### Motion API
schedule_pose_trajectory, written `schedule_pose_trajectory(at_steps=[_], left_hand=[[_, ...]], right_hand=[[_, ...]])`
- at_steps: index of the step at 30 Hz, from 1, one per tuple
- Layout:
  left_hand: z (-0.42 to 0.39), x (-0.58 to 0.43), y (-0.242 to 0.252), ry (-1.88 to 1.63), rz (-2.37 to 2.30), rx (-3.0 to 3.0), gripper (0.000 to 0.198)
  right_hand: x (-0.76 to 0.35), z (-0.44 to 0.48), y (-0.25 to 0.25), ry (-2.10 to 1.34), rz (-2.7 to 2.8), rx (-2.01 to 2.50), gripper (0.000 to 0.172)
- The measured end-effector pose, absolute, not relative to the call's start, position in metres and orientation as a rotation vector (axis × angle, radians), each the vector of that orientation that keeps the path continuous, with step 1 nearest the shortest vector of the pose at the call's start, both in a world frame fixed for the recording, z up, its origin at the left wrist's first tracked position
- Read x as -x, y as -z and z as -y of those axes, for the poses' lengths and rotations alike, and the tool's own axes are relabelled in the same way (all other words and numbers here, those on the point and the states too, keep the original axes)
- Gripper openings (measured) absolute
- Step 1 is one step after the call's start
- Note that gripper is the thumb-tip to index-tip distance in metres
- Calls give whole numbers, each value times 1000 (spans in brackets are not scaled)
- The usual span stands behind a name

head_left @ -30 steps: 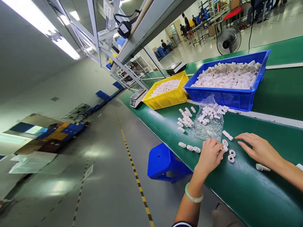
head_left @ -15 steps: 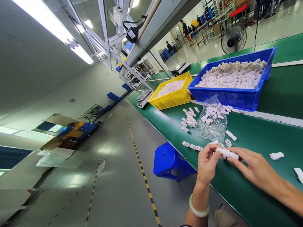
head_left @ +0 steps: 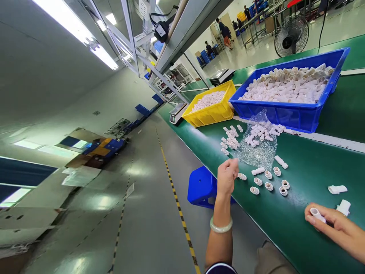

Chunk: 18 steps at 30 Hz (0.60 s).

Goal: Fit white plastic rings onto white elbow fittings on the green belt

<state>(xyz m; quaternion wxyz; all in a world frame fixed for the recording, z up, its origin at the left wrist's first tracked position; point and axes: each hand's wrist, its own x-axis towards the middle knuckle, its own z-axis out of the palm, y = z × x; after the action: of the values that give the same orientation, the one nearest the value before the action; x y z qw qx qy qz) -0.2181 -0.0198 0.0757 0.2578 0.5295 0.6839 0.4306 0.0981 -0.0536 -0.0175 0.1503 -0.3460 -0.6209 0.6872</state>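
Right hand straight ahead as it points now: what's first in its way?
Likely the nearer of two short white fittings; depth is unclear, and the right hand could be high enough to pass over.

Blue stool (head_left: 200, 186); fan (head_left: 291, 37); lit ceiling light (head_left: 67, 19); striped floor tape (head_left: 180, 209)

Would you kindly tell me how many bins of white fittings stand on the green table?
2: a yellow bin beside a scale, and a larger blue bin to its right, beyond the plastic bag. More could lie out of view.
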Motion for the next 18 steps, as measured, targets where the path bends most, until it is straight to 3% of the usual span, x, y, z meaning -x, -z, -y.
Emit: schedule_pose_trajectory(at_steps=[5, 11, 18], left_hand=[[-49, 218, -62, -444, -2014, -1903, 19], [-137, 213, -34, 207, -2043, -2093, 38], [-164, 213, -21, 525, -1992, -2141, 33]], right_hand=[[-91, 58, 57, -1637, 2028, 1095, 43], [-93, 55, 57, -1469, 2042, 1160, 36], [-94, 49, 57, -1404, 1971, 1179, 38]])
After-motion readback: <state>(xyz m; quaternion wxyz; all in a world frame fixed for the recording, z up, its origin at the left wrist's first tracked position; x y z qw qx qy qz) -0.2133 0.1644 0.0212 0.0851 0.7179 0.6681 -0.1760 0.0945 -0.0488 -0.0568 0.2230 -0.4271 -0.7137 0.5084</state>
